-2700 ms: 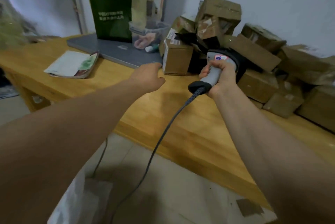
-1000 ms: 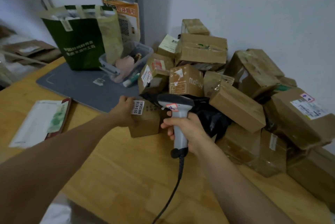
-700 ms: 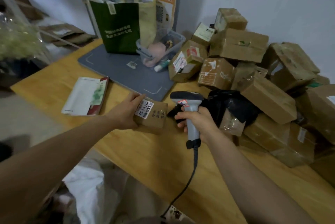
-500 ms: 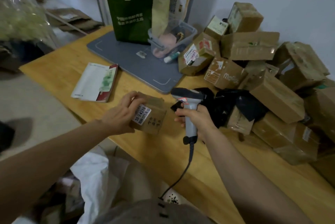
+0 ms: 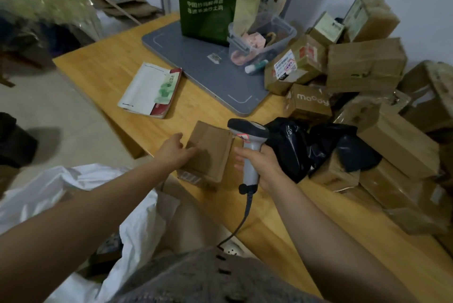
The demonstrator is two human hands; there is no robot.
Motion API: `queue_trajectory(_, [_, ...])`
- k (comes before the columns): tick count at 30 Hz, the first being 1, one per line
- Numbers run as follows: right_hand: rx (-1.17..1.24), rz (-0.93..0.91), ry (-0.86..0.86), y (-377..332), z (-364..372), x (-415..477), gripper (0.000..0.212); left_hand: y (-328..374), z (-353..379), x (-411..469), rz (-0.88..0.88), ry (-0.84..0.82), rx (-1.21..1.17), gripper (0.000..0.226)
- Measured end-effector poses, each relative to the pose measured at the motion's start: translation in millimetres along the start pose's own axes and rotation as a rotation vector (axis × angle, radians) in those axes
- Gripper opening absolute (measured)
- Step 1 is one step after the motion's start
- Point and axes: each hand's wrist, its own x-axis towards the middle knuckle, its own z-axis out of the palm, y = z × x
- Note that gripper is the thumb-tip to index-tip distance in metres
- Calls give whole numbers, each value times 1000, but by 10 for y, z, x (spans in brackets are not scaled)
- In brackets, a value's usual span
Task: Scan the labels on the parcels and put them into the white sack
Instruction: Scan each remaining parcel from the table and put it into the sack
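At centre frame the left hand holds the small parcel by its left edge, probably light and stiff, while the right hand grips the scanner

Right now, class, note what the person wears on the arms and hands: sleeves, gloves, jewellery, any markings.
The left forearm and right forearm are bare to the picture's edge, so no sleeves show. The left hand and right hand wear no gloves, and no ring, watch, wristband or marking is visible. Below is a grey knitted garment with dark button-like spots.
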Motion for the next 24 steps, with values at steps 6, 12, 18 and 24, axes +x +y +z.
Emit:
queue_trajectory(6, [57,81,-61,20,68,47,25,182,268,-127,13,33,547,140])
queue_trajectory(12, [110,39,-34,47,-106,39,25,295,120,-51,-41,-130,154,109])
queue_trajectory(18, [168,59,-18,112,-231,13,20,81,-291,-108,-59,-64,-241,49])
queue_trajectory(24, [129,74,-81,171,-130,-58,17,224,-125,-217,127,45,728,83])
